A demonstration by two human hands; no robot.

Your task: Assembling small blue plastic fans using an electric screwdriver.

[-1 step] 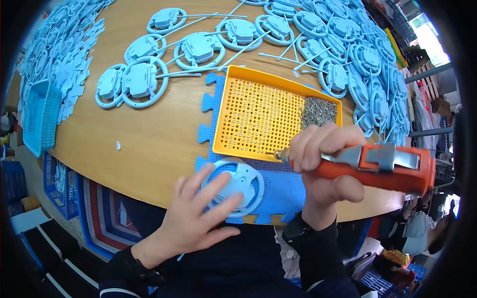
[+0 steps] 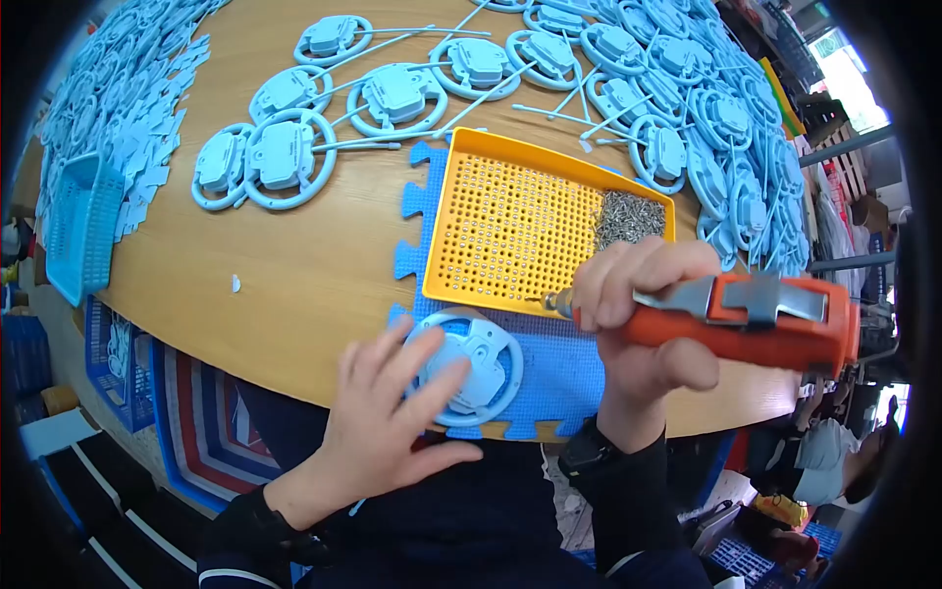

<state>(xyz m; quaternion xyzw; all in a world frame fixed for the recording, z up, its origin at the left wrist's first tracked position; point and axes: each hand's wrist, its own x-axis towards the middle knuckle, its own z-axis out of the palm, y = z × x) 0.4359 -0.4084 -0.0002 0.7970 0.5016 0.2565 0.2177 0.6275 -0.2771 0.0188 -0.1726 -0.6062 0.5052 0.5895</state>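
Orange driver (image 2: 746, 337): gripped in right hand (image 2: 628, 361), nose (image 2: 558, 303) near yellow tray (image 2: 554, 160), presumably for screw access; left hand (image 2: 378, 422) open over blue wheel (image 2: 485, 378), perhaps steadying.

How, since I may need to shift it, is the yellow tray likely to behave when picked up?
The yellow tray probably stays stiff, judging by its straight edges. Its right end may feel heavier, with silvery screws heaped there. Tilting could spill them, since the top looks open.

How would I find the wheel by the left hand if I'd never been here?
On the wooden table, find the yellow tray resting on a blue foam mat. The pale blue wheel is on the mat, partly hidden by the left hand. It's nearest the person, apart from other wheels.
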